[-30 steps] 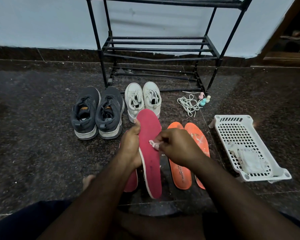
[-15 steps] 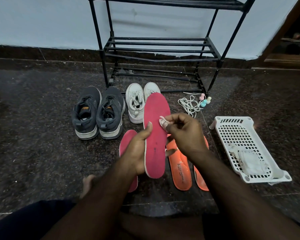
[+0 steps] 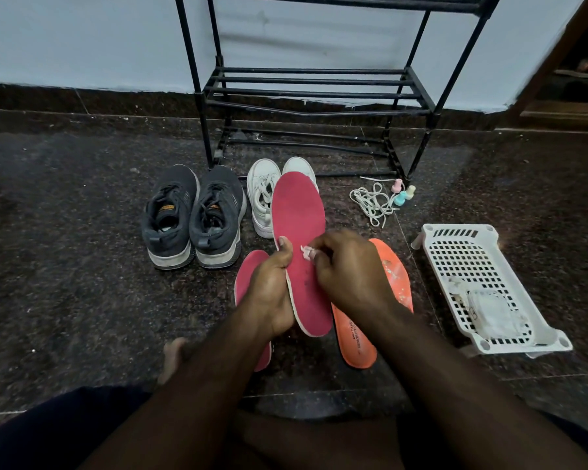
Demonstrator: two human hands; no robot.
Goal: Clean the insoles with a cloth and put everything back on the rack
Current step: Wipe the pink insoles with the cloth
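Head view: the left hand [image 3: 272, 286] grips the long pink foam insole [image 3: 299, 232] by its edge, raised above the floor, while the right hand [image 3: 348, 269] pinches a small white cloth [image 3: 307, 252] against its face. Hard rubbing could, I judge, twist the insole from that edge hold. The right fingers hide most of the cloth; the white basket's [image 3: 462, 252] contents are indistinct.

Beyond my hands, dark speckled stone floor [image 3: 82, 300] runs to a pale blue wall [image 3: 82, 39] with a dark skirting [image 3: 48, 96], dimly lit.
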